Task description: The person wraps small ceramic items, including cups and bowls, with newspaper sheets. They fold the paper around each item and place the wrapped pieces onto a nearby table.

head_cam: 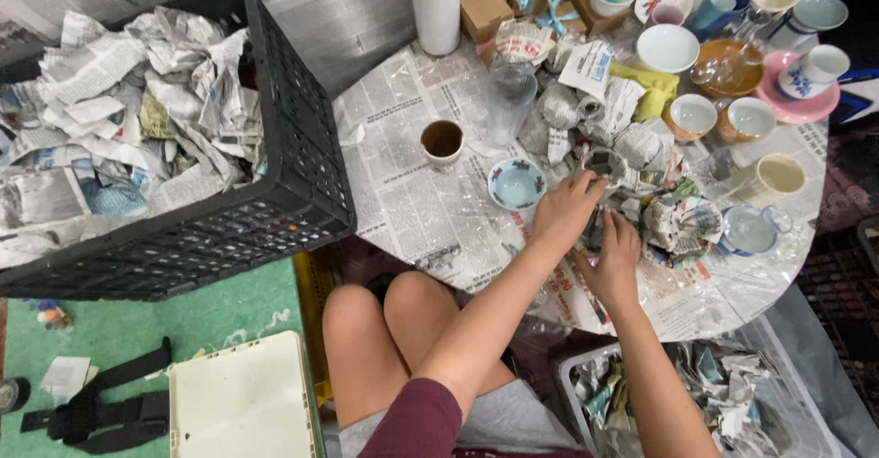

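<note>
My left hand (pixel 566 209) and my right hand (pixel 612 258) meet over a low round table (pixel 412 192) covered in newspaper. Both close on a small object half wrapped in newspaper (pixel 606 167), and what lies inside the wrap is mostly hidden. A small blue-and-white bowl (pixel 515 184) sits just left of my left hand. Further left stands a brown-lined cup (pixel 442 141) beside a clear glass (pixel 508 101). A crumpled colourful paper bundle (pixel 679 223) lies right of my right hand.
A black plastic crate (pixel 275 211) full of crumpled newspaper stands at the left. Several cups, bowls and saucers (pixel 732 64) crowd the table's far right. A clear bin with paper wads (pixel 732 394) sits below the table. A white lid (pixel 243 401) lies on the green floor.
</note>
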